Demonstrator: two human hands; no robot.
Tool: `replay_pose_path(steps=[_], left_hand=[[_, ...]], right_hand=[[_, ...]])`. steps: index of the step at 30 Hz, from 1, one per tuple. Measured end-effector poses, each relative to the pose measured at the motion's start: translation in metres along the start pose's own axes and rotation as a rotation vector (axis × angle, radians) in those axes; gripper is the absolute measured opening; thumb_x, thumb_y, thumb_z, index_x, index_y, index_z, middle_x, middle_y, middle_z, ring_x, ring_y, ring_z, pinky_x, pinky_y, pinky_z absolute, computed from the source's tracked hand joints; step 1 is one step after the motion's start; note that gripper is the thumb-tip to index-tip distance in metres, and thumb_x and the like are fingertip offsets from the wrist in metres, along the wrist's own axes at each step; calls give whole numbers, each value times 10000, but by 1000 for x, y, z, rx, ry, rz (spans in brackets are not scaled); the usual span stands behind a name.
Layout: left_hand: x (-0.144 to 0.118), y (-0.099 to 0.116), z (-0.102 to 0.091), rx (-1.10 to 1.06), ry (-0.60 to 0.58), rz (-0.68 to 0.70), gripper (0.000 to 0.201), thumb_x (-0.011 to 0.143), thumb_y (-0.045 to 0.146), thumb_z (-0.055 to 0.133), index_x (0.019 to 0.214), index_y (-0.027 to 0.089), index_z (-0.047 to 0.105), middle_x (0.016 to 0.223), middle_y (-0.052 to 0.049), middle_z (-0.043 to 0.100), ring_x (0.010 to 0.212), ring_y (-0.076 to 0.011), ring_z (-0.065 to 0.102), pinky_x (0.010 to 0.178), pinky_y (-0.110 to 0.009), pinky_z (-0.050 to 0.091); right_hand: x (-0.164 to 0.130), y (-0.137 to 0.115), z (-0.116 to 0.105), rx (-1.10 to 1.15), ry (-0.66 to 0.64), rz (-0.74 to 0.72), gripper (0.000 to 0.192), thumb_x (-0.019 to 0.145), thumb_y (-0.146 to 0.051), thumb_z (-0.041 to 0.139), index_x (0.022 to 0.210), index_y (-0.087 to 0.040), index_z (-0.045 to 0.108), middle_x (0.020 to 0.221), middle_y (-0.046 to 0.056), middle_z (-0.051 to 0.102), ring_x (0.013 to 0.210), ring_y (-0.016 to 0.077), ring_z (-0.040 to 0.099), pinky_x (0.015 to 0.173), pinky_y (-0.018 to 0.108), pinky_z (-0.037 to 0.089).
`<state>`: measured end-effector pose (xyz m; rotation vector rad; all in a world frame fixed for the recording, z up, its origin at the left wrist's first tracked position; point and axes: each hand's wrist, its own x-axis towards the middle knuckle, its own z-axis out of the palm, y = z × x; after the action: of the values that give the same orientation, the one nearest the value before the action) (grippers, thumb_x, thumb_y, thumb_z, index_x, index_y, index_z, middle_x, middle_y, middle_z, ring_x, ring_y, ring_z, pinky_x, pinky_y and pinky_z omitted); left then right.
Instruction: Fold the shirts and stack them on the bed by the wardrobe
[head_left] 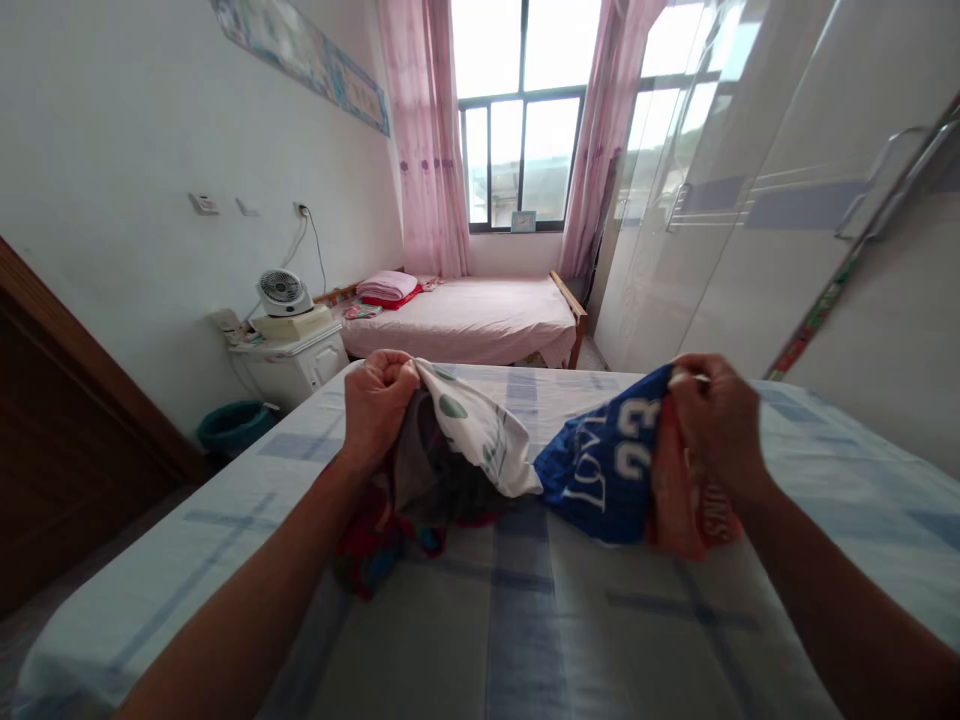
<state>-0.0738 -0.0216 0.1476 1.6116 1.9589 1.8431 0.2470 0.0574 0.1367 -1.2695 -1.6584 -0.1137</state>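
Note:
My left hand [381,392] is closed on the top corner of a white cloth garment [480,425] with green leaf shapes. Dark grey cloth [450,480] and a red patterned cloth [367,530] hang or lie below that hand. On the other side, my right hand [716,415] grips a blue and orange garment [600,465] with the number 23 and white letters on its blue part. The white and blue cloth meet in the middle; whether they are one piece I cannot tell. Both hands hold the cloth raised above the bed [517,640].
Beyond the bed stands a second bed [480,310] with pink bedding under the window. To the left are a white nightstand [300,360] with a small fan [283,290] and a teal bin [236,425]. Glossy wardrobe doors [720,230] line the right side.

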Motion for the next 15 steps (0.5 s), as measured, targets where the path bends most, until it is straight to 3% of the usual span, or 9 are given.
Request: replay_pose_path(steps=[2,4,6,10,13,15], left_hand=[[-10,-6,6,-113,-24,-101,179,719,306,515,754,145,587,496,57,484,417,-70,389,414,-184,298],[-17,-10,12,-143,-109,-122,157,710,287,522,724,142,580,476,61,469,406,-64,379,405,-178,285],[-21,-12,17,-126,-209,-100,146,718,274,517,720,142,580,476,61,473,409,-66,387,408,-178,283],[-34,-14,24,-105,-432,-7,164,771,280,491,745,150,588,594,25,575,512,-92,497,497,-197,364],[-51,-16,29,-10,-481,58,231,809,377,493,778,168,586,610,17,586,564,-117,537,552,-221,383],[-62,-18,33,111,-467,92,282,792,464,526,823,188,582,580,26,566,563,-135,541,542,-234,367]], right_hand=[[3,-8,7,7,5,-1,285,814,-273,337,890,-152,583,801,86,626,675,171,558,649,311,437],[8,-17,18,42,-149,-78,210,779,-271,418,828,-171,596,768,59,634,675,162,567,670,293,438],[12,-27,29,88,-264,-92,178,770,-276,461,816,-184,607,744,36,644,662,152,579,678,276,437],[4,-44,47,214,-364,-32,238,828,-336,439,929,-195,602,826,29,666,699,143,601,671,258,442],[-17,-40,49,109,-553,-106,236,836,-368,455,921,-206,604,809,17,668,695,150,606,674,270,441],[-31,-28,43,-52,-581,-168,222,841,-364,458,913,-217,607,847,19,669,714,161,608,683,285,436]])
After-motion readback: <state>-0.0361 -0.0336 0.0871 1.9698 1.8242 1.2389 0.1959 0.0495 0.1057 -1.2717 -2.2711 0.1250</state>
